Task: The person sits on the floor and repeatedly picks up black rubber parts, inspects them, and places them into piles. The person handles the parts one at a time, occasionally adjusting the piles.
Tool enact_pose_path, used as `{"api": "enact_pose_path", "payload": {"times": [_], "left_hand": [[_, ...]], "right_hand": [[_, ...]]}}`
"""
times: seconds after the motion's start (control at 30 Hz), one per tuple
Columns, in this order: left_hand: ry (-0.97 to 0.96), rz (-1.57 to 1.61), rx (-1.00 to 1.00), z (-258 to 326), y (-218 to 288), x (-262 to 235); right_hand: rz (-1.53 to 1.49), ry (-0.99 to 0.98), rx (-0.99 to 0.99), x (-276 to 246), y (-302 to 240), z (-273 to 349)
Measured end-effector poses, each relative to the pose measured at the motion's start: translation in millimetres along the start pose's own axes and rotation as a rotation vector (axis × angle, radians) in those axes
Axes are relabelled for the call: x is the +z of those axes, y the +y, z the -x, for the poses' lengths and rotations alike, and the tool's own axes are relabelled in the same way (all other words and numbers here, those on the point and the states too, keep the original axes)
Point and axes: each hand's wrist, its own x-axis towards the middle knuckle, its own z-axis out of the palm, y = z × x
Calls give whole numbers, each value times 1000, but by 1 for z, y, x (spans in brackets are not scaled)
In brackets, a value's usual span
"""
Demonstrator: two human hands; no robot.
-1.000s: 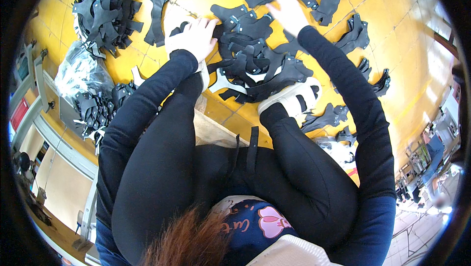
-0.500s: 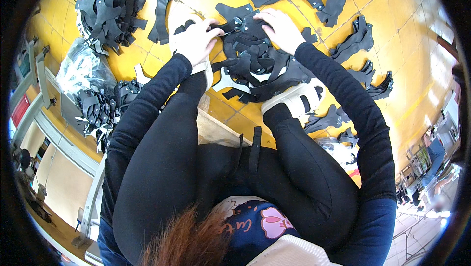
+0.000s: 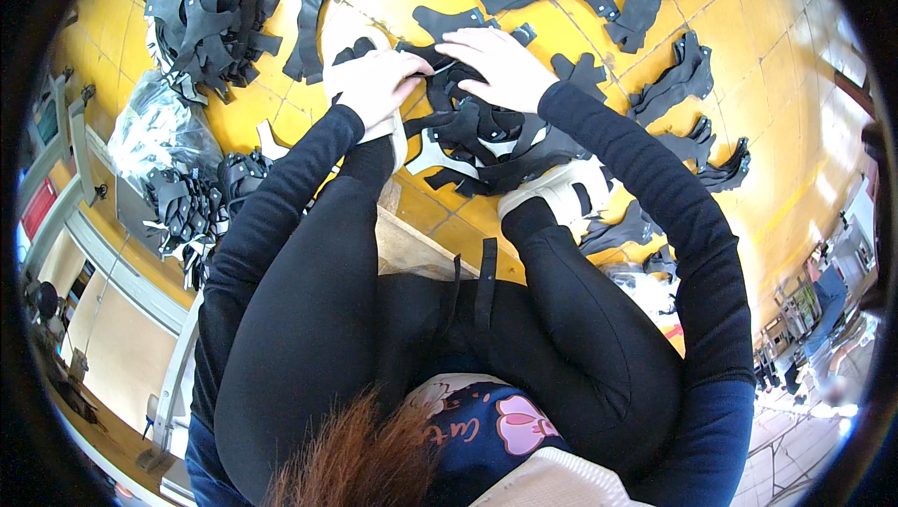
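My left hand [image 3: 379, 86] is beside my left shoe, its thumb and fingertips pinched on the edge of a black strap-like cut piece. Close to its right, my right hand [image 3: 500, 67] reaches leftward over the pile with fingers stretched out and thumb apart. Under and between both hands lies a loose heap of black cut pieces [image 3: 482, 123], some showing white undersides. Their material looks soft and flat. The hands hide part of the heap's far side. Another black piece [image 3: 444, 21] lies just beyond my right fingers.
On the yellow tiled floor [image 3: 449, 226], a large stack of black pieces [image 3: 210, 21] stands at far left, above a clear plastic bag [image 3: 164, 133]. Smaller stacks [image 3: 673, 77] lie along the right. My white shoes [image 3: 571, 189] flank the heap. A metal frame [image 3: 75, 217] stands at left.
My right hand has moved left, closer to my left hand, and its fingers now extend over the pile. A black piece at the right of the heap is more exposed. My left hand barely moved.
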Motion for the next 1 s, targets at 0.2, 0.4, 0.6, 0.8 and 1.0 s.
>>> {"api": "enact_pose_path", "payload": {"times": [0.2,0.4,0.6,0.8,1.0], "left_hand": [[99,370,-124,4,9,-10],[218,-102,-192,-3,-37,-8],[117,-505,-117,0,-18,10],[27,-397,-154,-3,-5,-6],[58,-414,-254,8,1,-6]], "right_hand": [[87,-16,-21,10,-7,6],[87,8,-61,3,-9,11],[72,51,-49,6,-11,11],[33,111,-67,7,-11,7],[60,75,-185,-14,-20,4]]}}
